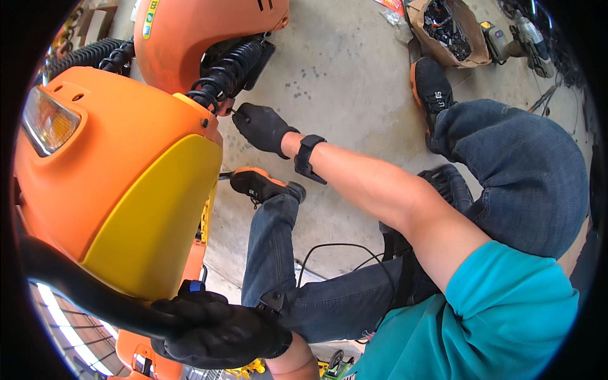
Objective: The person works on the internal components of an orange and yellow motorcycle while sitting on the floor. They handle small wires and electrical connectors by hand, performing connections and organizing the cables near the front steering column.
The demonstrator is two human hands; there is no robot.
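Black coil-spring shock absorber [231, 71] mounted, running from orange curved plastic fender [183, 41] toward orange-and-yellow front body panel [123, 136]. Right black-gloved hand [261, 130] beside shock's nearer end, fingers curled; cannot tell whether on slim tool. Left black-gloved hand [221, 329] wrapped round curved black handlebar [82, 288]. Shock fitted; work at that end looks unfinished. Yellow printed sticker [151, 19] on fender; white lettering on black-and-orange shoe [434, 79].

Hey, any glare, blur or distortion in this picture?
All in the head view: strong fisheye distortion, with blacked-out corners; the long white strip of glare at lower left looks washed out; the black-gloved right hand looks fairly sharp, without obvious blur.
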